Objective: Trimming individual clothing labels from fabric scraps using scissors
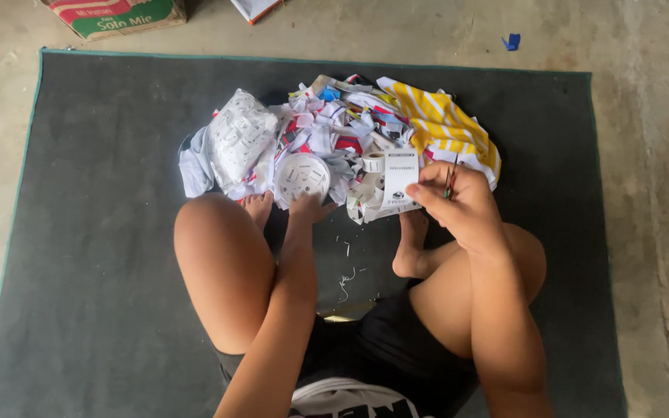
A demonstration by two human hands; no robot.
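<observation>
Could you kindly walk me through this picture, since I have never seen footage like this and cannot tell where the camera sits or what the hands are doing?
The camera is worn on a person's head and looks straight down, so you see their own arms and folded bare legs. They sit on a dark mat laid on a concrete floor. In front of them lies a pile of cut paper scraps, with a yellow-and-white striped piece at its right. The left hand rests at a round white paper disc. The right hand holds a thin tool, probably small scissors, beside a white printed label. A cardboard box stands beyond the mat.

Soft daylight, perhaps slightly blurred (edges).
</observation>
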